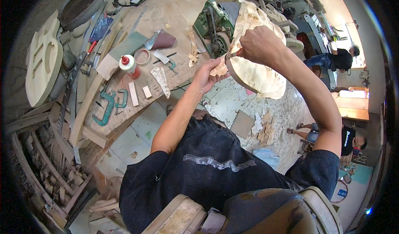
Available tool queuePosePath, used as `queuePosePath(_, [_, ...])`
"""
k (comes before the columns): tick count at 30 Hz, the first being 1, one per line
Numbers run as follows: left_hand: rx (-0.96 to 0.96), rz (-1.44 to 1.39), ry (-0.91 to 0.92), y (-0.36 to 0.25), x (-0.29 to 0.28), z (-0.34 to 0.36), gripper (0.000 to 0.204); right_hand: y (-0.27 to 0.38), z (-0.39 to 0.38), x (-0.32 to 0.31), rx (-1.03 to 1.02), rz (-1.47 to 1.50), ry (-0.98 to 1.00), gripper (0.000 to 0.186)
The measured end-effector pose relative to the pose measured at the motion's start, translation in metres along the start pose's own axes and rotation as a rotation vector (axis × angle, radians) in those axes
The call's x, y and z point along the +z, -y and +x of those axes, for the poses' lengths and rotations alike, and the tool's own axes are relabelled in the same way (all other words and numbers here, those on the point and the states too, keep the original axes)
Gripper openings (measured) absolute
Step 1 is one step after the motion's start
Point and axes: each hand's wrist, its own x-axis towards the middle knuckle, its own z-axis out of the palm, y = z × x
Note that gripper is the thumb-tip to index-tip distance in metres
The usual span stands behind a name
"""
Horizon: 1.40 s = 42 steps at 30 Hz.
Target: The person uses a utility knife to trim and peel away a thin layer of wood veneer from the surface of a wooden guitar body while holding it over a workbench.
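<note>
My right hand (259, 45) grips a large pale wooden body shape (255, 74) with a curved bent side, held up in front of me at chest height. My left hand (205, 74) pinches a small thin scrap of light wood (219, 70) against the lower left edge of that shape. Both forearms rise from my dark shirt at the bottom of the view. The far side of the wooden shape is hidden.
A cluttered workbench (174, 9) lies to the left with a glue bottle (129, 63), green clamps (109, 107), tape roll (142, 56) and wood offcuts. A green machine (214, 24) stands behind the shape. Two people (341, 58) sit or crouch at right.
</note>
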Motion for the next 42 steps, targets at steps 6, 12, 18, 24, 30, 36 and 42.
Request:
queuePosePath(6, [0.028,0.014,-0.006,0.001,0.000,0.000,0.038,0.009,-0.008,-0.001,0.022,-0.009,-0.003,0.026])
queuePosePath(12, [0.030,0.005,0.016,-0.003,0.007,-0.004,0.022,0.011,-0.008,0.007,0.006,-0.032,-0.106,0.045])
queuePosePath(18, [0.056,0.026,0.024,-0.003,0.005,-0.003,0.034,-0.004,-0.016,-0.007,0.034,0.081,-0.034,0.055])
queuePosePath(24, [0.046,0.024,-0.005,-0.005,0.014,-0.008,0.037,-0.031,-0.013,-0.004,0.060,0.076,-0.018,0.064])
queuePosePath(30, [0.051,0.033,-0.018,-0.005,0.008,-0.003,0.034,-0.030,-0.011,-0.004,0.033,0.087,-0.022,0.065])
queuePosePath(36, [0.033,-0.013,-0.032,-0.008,0.015,-0.008,0.030,-0.030,-0.001,0.003,0.050,0.089,0.017,0.065])
queuePosePath(42, [0.014,-0.024,-0.048,-0.004,0.011,-0.004,0.035,-0.014,0.006,-0.006,0.096,0.060,0.053,0.053])
